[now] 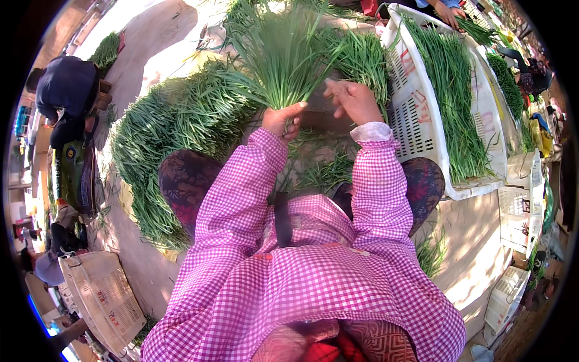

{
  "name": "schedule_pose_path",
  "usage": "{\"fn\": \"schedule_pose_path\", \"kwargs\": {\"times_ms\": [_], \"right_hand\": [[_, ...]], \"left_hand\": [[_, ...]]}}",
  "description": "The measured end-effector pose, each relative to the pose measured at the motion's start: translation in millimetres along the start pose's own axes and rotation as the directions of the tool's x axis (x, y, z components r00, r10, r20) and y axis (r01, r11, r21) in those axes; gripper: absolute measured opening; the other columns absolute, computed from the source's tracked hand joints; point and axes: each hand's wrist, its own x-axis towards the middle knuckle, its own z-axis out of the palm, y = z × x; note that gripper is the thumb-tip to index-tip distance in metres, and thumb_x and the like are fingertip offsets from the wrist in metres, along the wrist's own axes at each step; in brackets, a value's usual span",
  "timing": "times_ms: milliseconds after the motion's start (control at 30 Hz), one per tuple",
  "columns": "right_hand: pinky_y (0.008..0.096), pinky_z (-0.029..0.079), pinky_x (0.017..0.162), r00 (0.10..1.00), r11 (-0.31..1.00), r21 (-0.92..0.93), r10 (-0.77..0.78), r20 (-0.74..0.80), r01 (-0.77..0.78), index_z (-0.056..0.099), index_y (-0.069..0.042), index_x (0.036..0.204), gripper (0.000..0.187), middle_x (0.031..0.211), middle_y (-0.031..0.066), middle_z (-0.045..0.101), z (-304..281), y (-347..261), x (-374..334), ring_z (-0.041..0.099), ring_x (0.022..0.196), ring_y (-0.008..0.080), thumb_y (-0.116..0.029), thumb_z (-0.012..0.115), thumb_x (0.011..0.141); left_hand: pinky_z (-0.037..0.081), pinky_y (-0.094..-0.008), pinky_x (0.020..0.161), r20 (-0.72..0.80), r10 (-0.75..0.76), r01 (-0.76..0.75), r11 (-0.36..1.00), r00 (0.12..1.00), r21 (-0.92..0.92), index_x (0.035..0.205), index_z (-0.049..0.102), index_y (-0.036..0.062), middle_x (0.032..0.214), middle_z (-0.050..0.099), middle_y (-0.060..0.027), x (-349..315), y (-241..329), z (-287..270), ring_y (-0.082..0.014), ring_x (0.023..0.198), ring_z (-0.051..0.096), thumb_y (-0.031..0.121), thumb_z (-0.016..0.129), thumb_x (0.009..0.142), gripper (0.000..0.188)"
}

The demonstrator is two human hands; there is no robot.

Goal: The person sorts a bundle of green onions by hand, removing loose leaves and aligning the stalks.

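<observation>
My left hand [282,121] is closed around the lower stems of a bunch of green chives [284,69], whose long leaves fan out away from me. To the right of the bunch, my right hand [354,101] is raised with its fingers bent but apart, and nothing shows in it. A large heap of chives [175,111] lies to the left of my hands. Another pile of chives [362,57] lies beyond my right hand. Loose chives [325,174] are scattered between my knees.
At the right stands a white plastic crate [416,114] filled with chives. Another person's hands [449,13] hold greens beyond it. A bent-over person [67,90] is at the far left. Pale crates [108,295] stand lower left and at the right edge.
</observation>
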Motion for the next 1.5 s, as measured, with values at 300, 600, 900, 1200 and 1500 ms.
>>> {"fn": "schedule_pose_path", "kwargs": {"times_ms": [300,600,900,1200,1500], "right_hand": [[0.0326,0.043,0.091,0.959,0.885,0.448,-0.223,0.178,0.123,0.04,0.005,0.126,0.08,0.115,0.0156,0.057,83.5,48.8,19.4,0.053,0.108,0.0213,-0.044,0.075,0.073],[0.0365,0.051,0.079,0.964,0.297,0.935,0.119,-0.239,0.196,0.051,-0.002,0.111,0.045,0.107,0.0057,0.056,76.6,13.7,7.3,0.06,0.09,0.0213,-0.017,0.075,0.075],[0.0358,0.058,0.059,0.964,0.301,0.944,0.181,-0.194,0.134,0.054,0.001,0.093,0.018,0.079,0.0117,0.062,41.6,20.1,10.8,0.065,0.067,0.023,0.001,0.062,0.077],[0.0289,0.05,0.053,0.872,0.552,0.721,-0.023,-0.489,0.419,0.055,0.002,0.09,0.017,0.076,0.0074,0.061,64.5,3.1,5.6,0.062,0.061,0.0186,0.007,0.062,0.075],[0.0335,0.053,0.056,0.891,0.43,0.811,0.029,-0.453,0.398,0.055,0.002,0.091,0.015,0.074,0.0126,0.062,38.4,10.7,12.2,0.062,0.061,0.0227,0.0,0.062,0.078]], "left_hand": [[0.05,-0.0448,0.073,-0.114,0.49,0.039,0.16,0.864,0.986,0.103,0.054,0.0032,0.089,0.065,-0.0225,2.2,7.6,-8.6,-0.0392,0.088,0.063,0.02,0.059,0.08,0.03],[0.051,-0.043,0.053,0.214,0.489,0.04,-0.459,0.846,0.888,0.117,0.04,0.0021,0.068,0.059,-0.0155,-19.0,-5.5,28.4,-0.034,0.063,0.064,0.01,0.05,0.08,0.04],[0.044,-0.0394,0.091,0.303,0.198,-0.359,0.6,0.932,0.714,0.131,0.032,-0.0034,0.118,0.052,-0.0276,-21.3,3.2,18.2,-0.0337,0.108,0.055,0.037,0.071,0.076,0.078],[0.047,-0.0315,0.073,0.351,0.71,-0.579,0.098,0.611,0.81,0.1,0.055,0.0008,0.09,0.055,-0.0086,-3.8,-13.8,18.6,-0.0189,0.082,0.056,0.017,0.07,0.077,0.032],[0.047,-0.0301,0.074,0.049,0.431,-0.426,0.9,0.901,-0.089,0.091,0.055,0.0061,0.089,0.061,-0.0046,-3.0,-6.9,12.0,-0.0152,0.079,0.057,0.012,0.06,0.087,0.008]]}}
